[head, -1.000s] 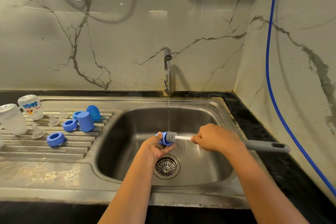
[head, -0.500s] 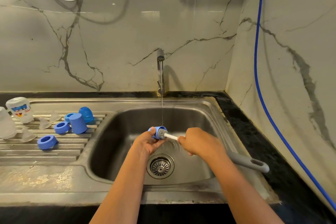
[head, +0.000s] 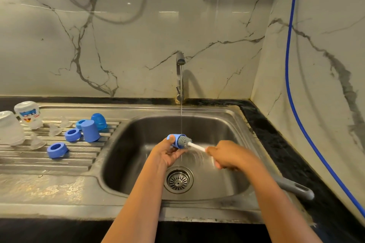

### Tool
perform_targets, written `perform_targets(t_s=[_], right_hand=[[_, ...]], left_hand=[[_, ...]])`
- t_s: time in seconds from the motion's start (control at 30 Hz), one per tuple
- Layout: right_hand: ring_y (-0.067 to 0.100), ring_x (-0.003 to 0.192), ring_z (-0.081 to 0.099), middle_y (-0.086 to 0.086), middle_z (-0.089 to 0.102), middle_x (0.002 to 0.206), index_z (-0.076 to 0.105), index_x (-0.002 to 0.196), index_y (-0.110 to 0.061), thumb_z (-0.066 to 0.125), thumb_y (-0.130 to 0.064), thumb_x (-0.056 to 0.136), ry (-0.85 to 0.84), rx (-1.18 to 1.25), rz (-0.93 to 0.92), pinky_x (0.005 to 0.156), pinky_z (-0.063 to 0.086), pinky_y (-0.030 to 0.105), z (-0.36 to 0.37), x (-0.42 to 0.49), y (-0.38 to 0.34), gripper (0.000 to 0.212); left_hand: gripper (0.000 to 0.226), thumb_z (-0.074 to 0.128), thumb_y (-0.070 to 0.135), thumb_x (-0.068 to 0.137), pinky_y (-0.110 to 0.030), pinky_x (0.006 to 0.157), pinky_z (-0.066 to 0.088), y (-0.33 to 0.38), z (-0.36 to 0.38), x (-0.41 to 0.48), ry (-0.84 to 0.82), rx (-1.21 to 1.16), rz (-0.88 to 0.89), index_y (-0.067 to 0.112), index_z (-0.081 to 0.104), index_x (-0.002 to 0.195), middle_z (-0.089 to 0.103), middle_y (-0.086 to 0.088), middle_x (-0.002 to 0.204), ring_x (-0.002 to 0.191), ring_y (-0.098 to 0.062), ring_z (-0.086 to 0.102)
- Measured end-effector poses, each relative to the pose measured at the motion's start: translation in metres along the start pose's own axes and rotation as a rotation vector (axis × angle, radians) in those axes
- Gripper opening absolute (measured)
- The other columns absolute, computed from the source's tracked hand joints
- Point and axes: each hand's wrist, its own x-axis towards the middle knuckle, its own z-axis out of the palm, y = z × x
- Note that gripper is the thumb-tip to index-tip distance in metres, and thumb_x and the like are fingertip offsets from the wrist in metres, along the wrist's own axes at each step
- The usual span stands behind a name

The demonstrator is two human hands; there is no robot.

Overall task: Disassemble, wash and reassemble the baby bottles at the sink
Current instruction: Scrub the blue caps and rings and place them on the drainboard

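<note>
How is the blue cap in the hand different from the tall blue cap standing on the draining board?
The held cap lies on its side in the left hand; the board cap stands upright, untouched. The held cap has the brush at its mouth, under the water stream; the board cap has neither. Both are blue.

— Where's the blue cap (head: 173,140)?
— Left hand (head: 167,154) grips it under the stream (head: 181,116), twelve o'clock of the drain (head: 178,179).
— The brush (head: 184,142)?
— Bristles at the cap's mouth; right hand (head: 231,156) grips it, three o'clock.
— Nine o'clock?
— Bottles (head: 28,114) and blue rings (head: 57,150) on the draining board (head: 59,163).
</note>
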Motion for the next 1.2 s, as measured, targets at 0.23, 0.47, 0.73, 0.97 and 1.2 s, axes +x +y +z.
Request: perform_targets(t_s=[0.23,0.47,0.73,0.97,1.2], right_hand=[[0.014,0.042,0.045,-0.003,0.050,0.047,0.052,0.064,-0.013,0.034,-0.039,0.099,0.024,0.000,0.047,0.049,0.037,0.022,0.008,-0.001,-0.006,0.047],[0.016,0.035,0.040,-0.003,0.043,0.033,0.053,0.057,-0.011,0.035,-0.041,0.097,-0.079,0.003,0.028,0.047,0.036,0.021,0.002,0.000,0.000,0.053],[0.015,0.038,0.043,-0.005,0.041,0.026,0.054,0.058,-0.012,0.034,-0.039,0.098,-0.033,0.026,0.054,0.048,0.038,0.021,0.011,0.005,-0.003,0.052],[0.013,0.032,0.033,0.000,0.041,0.039,0.051,0.057,-0.010,0.033,-0.041,0.099,-0.155,0.075,0.065,0.041,0.029,0.018,0.009,0.005,-0.002,0.055],[0.014,0.036,0.036,0.002,0.045,0.047,0.054,0.059,-0.011,0.034,-0.044,0.098,-0.122,0.067,0.117,0.043,0.032,0.019,0.004,0.010,0.005,0.054]], left_hand=[[0.009,0.049,0.005,0.099,-0.056,0.095,0.046,-0.007,0.006,-0.006,-0.077,0.098,0.038,-0.003,0.053,0.095,0.055,-0.025,0.095,0.092,-0.038,0.059],[0.015,0.048,0.009,0.100,-0.054,0.097,0.044,-0.005,0.003,0.003,-0.001,0.063,0.025,-0.004,0.047,0.106,0.054,-0.028,0.090,0.093,-0.040,0.059],[0.024,0.050,0.005,0.099,-0.057,0.098,0.043,-0.009,0.007,0.003,0.009,0.127,0.008,-0.005,0.048,0.121,0.053,-0.027,0.101,0.103,-0.043,0.060],[0.035,0.045,0.008,0.101,-0.057,0.104,0.037,-0.008,0.004,0.010,0.041,0.167,0.024,-0.010,0.042,0.131,0.051,-0.024,0.092,0.112,-0.043,0.055],[0.034,0.045,0.007,0.101,-0.056,0.103,0.038,-0.012,0.009,0.005,0.031,0.186,0.023,-0.011,0.043,0.130,0.053,-0.026,0.099,0.109,-0.041,0.058]])
